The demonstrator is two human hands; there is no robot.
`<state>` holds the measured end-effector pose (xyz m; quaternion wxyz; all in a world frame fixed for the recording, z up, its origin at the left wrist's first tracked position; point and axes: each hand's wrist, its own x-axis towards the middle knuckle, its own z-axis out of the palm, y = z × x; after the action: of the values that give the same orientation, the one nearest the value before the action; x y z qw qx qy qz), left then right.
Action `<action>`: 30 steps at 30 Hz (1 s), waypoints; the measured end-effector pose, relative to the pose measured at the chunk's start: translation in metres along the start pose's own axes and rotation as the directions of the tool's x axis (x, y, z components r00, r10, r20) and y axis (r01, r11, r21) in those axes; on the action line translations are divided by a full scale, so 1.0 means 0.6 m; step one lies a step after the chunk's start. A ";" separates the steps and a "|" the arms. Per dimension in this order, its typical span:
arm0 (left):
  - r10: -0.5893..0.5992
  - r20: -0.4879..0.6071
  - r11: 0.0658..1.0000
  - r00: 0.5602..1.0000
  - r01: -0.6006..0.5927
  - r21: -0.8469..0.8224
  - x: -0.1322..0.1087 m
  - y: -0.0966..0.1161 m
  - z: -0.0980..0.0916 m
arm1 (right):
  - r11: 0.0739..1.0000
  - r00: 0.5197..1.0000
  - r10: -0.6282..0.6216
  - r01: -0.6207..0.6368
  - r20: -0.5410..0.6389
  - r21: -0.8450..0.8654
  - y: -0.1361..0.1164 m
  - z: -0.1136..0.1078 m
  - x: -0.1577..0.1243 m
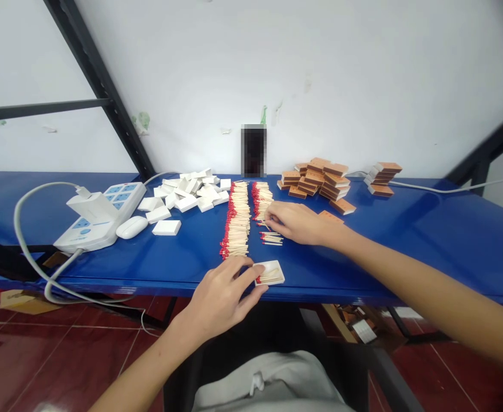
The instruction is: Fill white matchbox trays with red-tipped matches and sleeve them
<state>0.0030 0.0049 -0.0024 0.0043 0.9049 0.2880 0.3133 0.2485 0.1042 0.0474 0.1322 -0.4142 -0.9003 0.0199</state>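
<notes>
My left hand (223, 294) rests at the near edge of the blue table (427, 240), its thumb and fingers pinched on a small white matchbox tray (272, 273) that holds some matches. My right hand (298, 222) lies further back, fingers curled down onto the near end of the shorter row of red-tipped matches (261, 200). A few loose matches (272, 238) lie just under that hand. A longer row of matches (237, 220) runs beside it to the left.
A heap of white inner trays (189, 194) sits back left, with a white power strip (101, 213), an earbud case (131, 227) and cables. Stacks of orange matchbox sleeves (320, 177) and a smaller stack (382, 177) stand back right. A dark object leans on the wall.
</notes>
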 end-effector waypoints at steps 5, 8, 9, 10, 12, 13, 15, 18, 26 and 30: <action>-0.002 0.003 1.000 1.000 0.002 0.003 0.001 0.000 -0.001 | 0.992 0.991 -0.124 0.125 0.048 -0.010 0.005 -0.028 0.010; -0.001 0.001 1.000 1.000 0.001 0.007 0.002 -0.001 -0.001 | 0.982 0.977 -0.190 0.188 0.098 0.037 0.008 -0.031 0.007; -0.001 0.002 1.000 1.000 0.001 0.008 0.002 -0.001 -0.001 | 0.977 0.971 -0.214 0.211 0.108 0.043 0.009 -0.029 0.006; 0.000 0.003 1.000 1.000 0.000 0.007 0.002 -0.001 -0.001 | 0.972 0.965 -0.234 0.230 0.118 0.041 0.009 -0.027 0.005; 0.000 0.003 1.000 1.000 0.000 0.005 0.002 -0.002 0.000 | 0.965 0.955 -0.259 0.261 0.145 0.007 0.009 -0.024 0.005; -0.001 0.004 1.000 1.000 0.001 0.005 0.001 -0.002 0.001 | 0.963 0.951 -0.262 0.269 0.165 -0.021 0.008 -0.023 0.006; -0.005 0.006 1.000 1.000 0.005 0.005 0.001 -0.002 0.001 | 0.955 0.942 -0.260 0.283 0.214 -0.085 0.006 -0.023 0.010; -0.007 0.008 1.000 1.000 0.007 0.007 0.001 -0.002 0.001 | 0.926 0.928 -0.256 0.316 0.271 -0.208 0.000 -0.026 0.020; -0.007 0.002 1.000 1.000 0.007 0.001 0.002 -0.001 0.000 | 0.912 0.962 -0.167 0.234 0.215 -0.337 -0.007 -0.022 0.024; -0.019 0.006 1.000 1.000 0.019 -0.004 0.003 0.001 0.000 | 0.978 0.988 -0.143 0.151 0.067 -0.146 -0.017 -0.022 0.002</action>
<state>0.0043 0.0052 -0.0011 0.0098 0.9031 0.2960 0.3109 0.2437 0.0973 0.0620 0.0764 -0.3547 -0.9307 -0.0463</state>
